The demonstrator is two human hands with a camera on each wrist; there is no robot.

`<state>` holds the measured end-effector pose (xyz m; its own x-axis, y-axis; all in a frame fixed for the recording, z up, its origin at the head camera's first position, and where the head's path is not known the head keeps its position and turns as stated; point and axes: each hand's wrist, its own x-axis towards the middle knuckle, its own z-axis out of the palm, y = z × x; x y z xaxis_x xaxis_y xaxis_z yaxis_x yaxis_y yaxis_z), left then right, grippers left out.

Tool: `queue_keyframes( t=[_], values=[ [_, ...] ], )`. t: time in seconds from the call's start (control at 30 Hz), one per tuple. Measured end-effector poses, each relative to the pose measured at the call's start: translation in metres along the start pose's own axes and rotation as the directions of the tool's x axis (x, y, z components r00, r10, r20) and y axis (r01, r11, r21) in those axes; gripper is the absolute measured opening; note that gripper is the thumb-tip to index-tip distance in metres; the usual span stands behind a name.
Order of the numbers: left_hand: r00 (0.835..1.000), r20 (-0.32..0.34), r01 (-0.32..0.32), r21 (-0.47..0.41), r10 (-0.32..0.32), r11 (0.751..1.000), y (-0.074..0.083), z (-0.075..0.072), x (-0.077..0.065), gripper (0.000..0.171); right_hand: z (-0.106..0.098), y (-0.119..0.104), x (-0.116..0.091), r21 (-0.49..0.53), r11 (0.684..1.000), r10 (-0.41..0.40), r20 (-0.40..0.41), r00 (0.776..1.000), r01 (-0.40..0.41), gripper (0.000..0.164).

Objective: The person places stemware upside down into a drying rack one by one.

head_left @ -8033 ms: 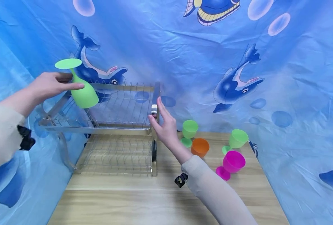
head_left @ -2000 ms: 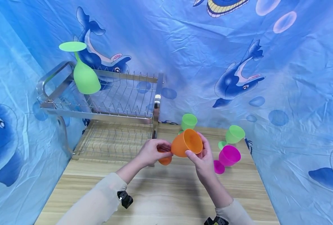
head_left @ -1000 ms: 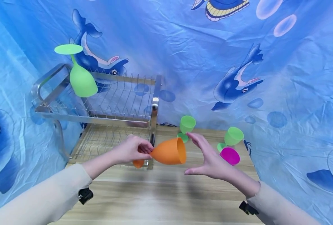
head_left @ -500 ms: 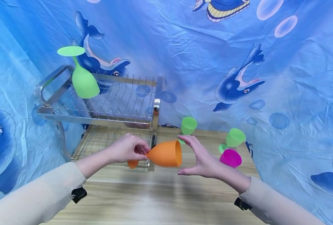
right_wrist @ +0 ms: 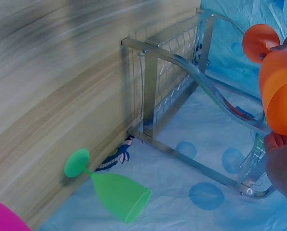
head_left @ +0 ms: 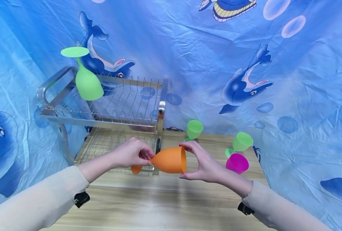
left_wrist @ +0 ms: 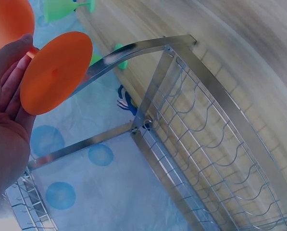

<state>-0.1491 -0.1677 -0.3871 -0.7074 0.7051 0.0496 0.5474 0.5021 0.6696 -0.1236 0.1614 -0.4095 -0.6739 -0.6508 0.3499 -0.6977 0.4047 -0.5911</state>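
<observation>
In the head view my left hand pinches the stem of an orange plastic goblet, which lies sideways in the air with its mouth to the right. The goblet's round foot faces the left wrist camera. My right hand is spread at the mouth, fingers above the rim and thumb below; whether they touch it I cannot tell. Upside down on the upper tier of a metal dish rack stands a green goblet. The hands are in front of the rack's lower right corner.
On the wooden table, two green goblets stand near the back, one left and one right. A magenta goblet is partly hidden behind my right forearm. A blue dolphin-print curtain encloses the table.
The green goblet went from my left hand onto the rack. The orange goblet was lifted, held by both hands, then carried left; my right hand drew away and came back to its rim.
</observation>
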Motion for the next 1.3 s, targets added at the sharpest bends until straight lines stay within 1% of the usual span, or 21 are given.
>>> queue_keyframes(
  t=[0.13,0.3,0.47,0.6,0.8,0.9,1.0,1.17,1.3],
  values=[
    [1.000,0.010,-0.010,-0.002,0.010,1.000,-0.001,0.000,0.000,0.015,0.001,-0.002,0.001,0.002,1.000,0.001,0.005,1.000,-0.001,0.104],
    [1.000,0.024,-0.003,-0.001,0.003,1.000,-0.001,-0.001,-0.001,0.015,0.004,-0.003,0.004,-0.015,1.000,0.001,0.012,1.000,0.000,0.106],
    [1.000,0.027,0.008,0.006,-0.008,1.000,0.001,-0.002,-0.001,0.015,0.006,-0.001,0.007,0.003,1.000,0.006,0.015,1.000,-0.006,0.099],
    [1.000,0.026,0.016,0.016,-0.016,1.000,0.002,-0.002,0.000,0.015,0.006,0.000,0.007,0.004,1.000,0.006,0.000,1.000,-0.006,0.093],
    [0.999,0.023,0.040,0.015,-0.040,0.999,0.003,-0.001,-0.001,0.017,0.006,0.001,0.008,0.008,1.000,0.006,-0.026,1.000,-0.006,0.090],
    [0.999,-0.012,0.052,0.039,-0.052,0.998,0.009,-0.004,-0.007,0.023,0.005,0.001,0.007,0.021,1.000,-0.002,-0.039,0.999,0.003,0.088],
    [0.995,-0.080,0.057,0.060,-0.052,0.997,0.015,-0.008,-0.019,0.032,0.003,0.001,0.005,0.055,0.998,0.000,-0.052,0.999,0.003,0.087],
    [0.979,-0.198,0.050,0.064,-0.037,0.997,0.027,-0.021,-0.040,0.041,0.000,0.006,-0.001,0.134,0.991,0.016,-0.080,0.997,-0.005,0.086],
    [0.967,-0.250,0.074,0.093,-0.049,0.993,0.033,-0.031,-0.054,0.048,-0.002,0.008,-0.008,0.215,0.977,0.015,-0.103,0.995,0.007,0.086]
  ],
)
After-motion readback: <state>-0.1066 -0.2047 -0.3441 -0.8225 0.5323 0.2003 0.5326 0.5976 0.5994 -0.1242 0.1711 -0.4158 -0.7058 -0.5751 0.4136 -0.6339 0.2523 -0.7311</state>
